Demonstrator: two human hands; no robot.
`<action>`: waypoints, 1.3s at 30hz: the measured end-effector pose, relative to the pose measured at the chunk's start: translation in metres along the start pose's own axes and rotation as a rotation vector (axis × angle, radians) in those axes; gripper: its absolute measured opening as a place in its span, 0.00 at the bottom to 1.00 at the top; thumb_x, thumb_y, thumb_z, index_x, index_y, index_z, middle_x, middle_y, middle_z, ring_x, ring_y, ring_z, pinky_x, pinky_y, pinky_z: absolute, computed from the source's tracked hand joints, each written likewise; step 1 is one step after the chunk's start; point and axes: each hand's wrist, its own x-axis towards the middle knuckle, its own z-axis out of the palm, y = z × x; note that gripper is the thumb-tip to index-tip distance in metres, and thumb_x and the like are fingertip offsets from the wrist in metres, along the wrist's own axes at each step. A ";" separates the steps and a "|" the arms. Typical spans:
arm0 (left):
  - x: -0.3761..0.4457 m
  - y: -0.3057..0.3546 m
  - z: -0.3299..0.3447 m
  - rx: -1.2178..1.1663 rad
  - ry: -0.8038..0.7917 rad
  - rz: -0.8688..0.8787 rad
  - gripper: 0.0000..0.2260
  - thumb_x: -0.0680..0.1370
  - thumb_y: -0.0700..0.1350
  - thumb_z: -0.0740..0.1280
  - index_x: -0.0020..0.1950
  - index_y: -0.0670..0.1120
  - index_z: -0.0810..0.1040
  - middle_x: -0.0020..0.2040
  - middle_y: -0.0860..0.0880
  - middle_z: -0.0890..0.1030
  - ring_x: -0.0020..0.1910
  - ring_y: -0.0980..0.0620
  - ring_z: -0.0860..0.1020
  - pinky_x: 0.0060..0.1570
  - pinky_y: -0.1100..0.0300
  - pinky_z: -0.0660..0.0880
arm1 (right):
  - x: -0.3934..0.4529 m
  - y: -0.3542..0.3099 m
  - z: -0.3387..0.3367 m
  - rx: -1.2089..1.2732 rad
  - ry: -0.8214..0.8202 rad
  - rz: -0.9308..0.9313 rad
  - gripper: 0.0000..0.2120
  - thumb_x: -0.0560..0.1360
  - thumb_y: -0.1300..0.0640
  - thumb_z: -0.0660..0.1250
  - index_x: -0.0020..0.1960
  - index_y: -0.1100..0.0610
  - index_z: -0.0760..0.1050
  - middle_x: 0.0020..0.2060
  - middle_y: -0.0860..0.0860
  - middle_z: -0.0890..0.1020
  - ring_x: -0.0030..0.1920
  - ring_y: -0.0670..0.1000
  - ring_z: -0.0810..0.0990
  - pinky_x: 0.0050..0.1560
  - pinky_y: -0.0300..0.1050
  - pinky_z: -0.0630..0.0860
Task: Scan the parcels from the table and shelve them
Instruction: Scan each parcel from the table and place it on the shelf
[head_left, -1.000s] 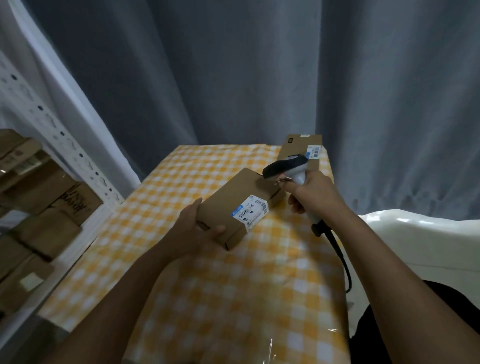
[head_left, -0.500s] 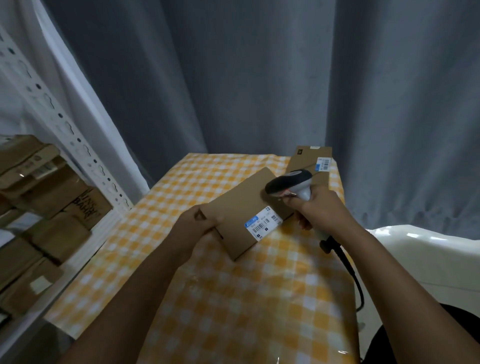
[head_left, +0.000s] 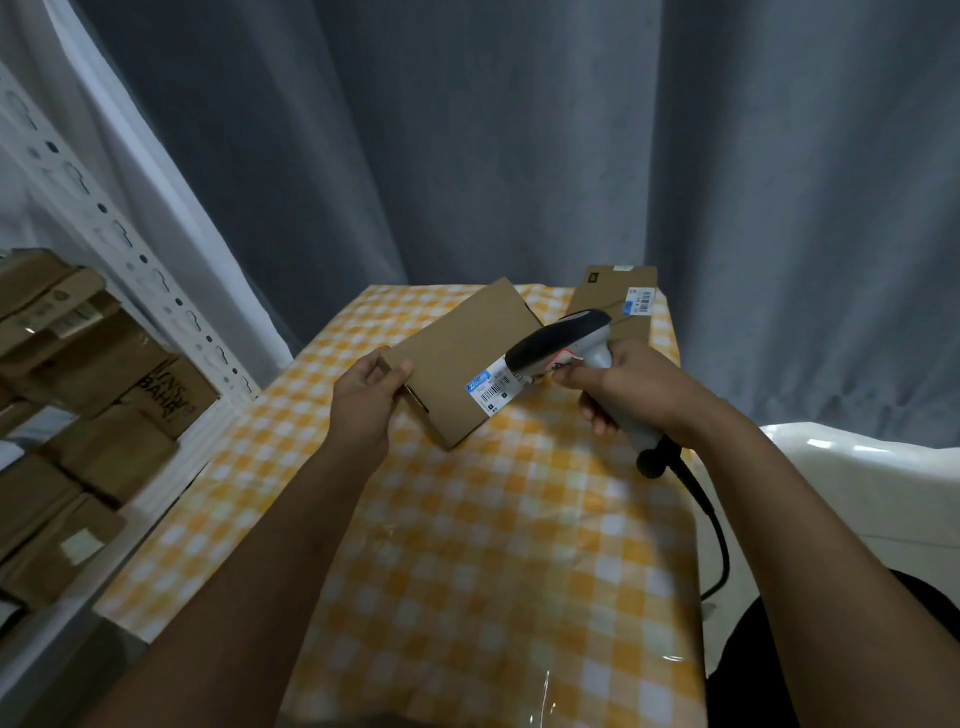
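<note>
Our left hand (head_left: 370, 387) grips the near-left corner of a flat cardboard parcel (head_left: 462, 358), tilted up above the checked table (head_left: 467, 545); our right hand (head_left: 631, 387) is wrapped round the scanner (head_left: 563, 340), its nose just over the parcel's label (head_left: 493, 387). We judge scanning under way, shelving not begun for this one; a second parcel (head_left: 615, 301) waits at the far edge; boxes (head_left: 98, 410) already fill the rack on the left. Trigger finger hidden; label print unreadable; rack cut off by frame; no scan light visible.
</note>
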 end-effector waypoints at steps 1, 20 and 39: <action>0.000 0.000 0.001 0.003 0.005 -0.001 0.16 0.81 0.33 0.66 0.69 0.34 0.74 0.58 0.43 0.81 0.51 0.54 0.81 0.55 0.62 0.79 | -0.001 -0.001 -0.001 -0.021 -0.010 -0.002 0.11 0.79 0.52 0.67 0.45 0.59 0.79 0.28 0.53 0.81 0.26 0.50 0.78 0.31 0.39 0.75; 0.003 -0.001 0.005 0.041 0.005 0.008 0.16 0.81 0.35 0.66 0.69 0.36 0.73 0.62 0.44 0.81 0.58 0.51 0.81 0.57 0.61 0.79 | -0.007 -0.003 -0.020 -0.102 -0.090 0.022 0.16 0.79 0.52 0.66 0.38 0.61 0.77 0.27 0.54 0.80 0.26 0.50 0.78 0.31 0.39 0.74; -0.013 -0.006 -0.026 0.278 0.031 -0.084 0.11 0.82 0.46 0.68 0.61 0.43 0.80 0.55 0.46 0.83 0.47 0.52 0.80 0.44 0.60 0.76 | -0.006 -0.006 0.000 -0.069 -0.054 0.010 0.15 0.79 0.51 0.67 0.39 0.60 0.78 0.26 0.53 0.81 0.24 0.49 0.77 0.29 0.40 0.74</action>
